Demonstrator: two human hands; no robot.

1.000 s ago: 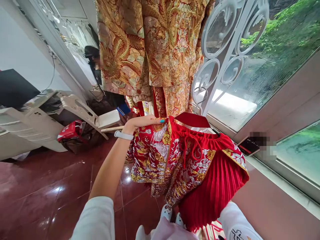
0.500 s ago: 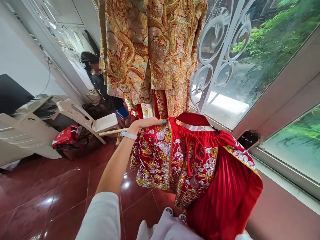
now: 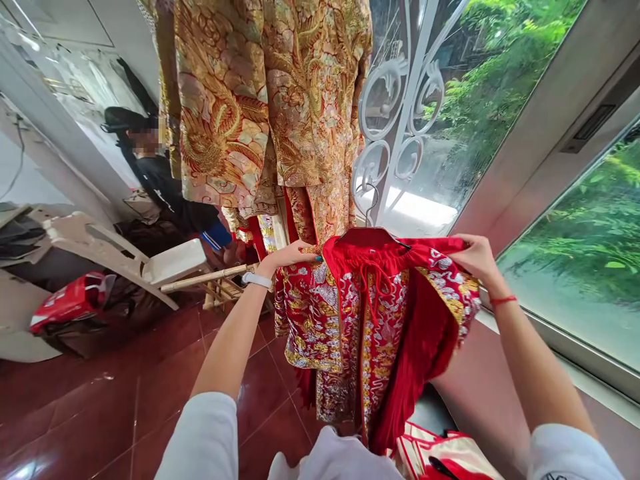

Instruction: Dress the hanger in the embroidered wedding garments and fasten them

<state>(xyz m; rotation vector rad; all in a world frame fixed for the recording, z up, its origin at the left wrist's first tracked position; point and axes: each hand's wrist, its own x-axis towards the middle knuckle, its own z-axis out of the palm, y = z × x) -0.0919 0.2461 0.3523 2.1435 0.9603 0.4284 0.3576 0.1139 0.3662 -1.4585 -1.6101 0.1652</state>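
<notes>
A red embroidered jacket [image 3: 310, 313] with gold and silver patterns hangs on a red hanger [image 3: 370, 237] whose metal hook points up. In front of it is a red pleated skirt [image 3: 410, 360] with a gathered waistband and a tied drawstring. My left hand [image 3: 290, 257] is closed on the jacket's shoulder, beside the skirt's waistband; part of its fingers is hidden behind the cloth. At the other end, my right hand [image 3: 475, 259] pinches the skirt's waistband and holds it out to the right. The embroidered side panel drapes below that hand.
Large gold embroidered garments [image 3: 270, 100] hang just ahead. A white scrolled metal frame [image 3: 395, 100] and windows stand right. At left are a white chair [image 3: 175, 260], a red bag [image 3: 75, 300] and a person in dark clothes [image 3: 160, 180]. Cream-and-red cloth [image 3: 445, 453] lies below right.
My right hand has come up from the lower edge and now grips the waistband's right end. The skirt's side panel has swung inward and lifted. The view has shifted right.
</notes>
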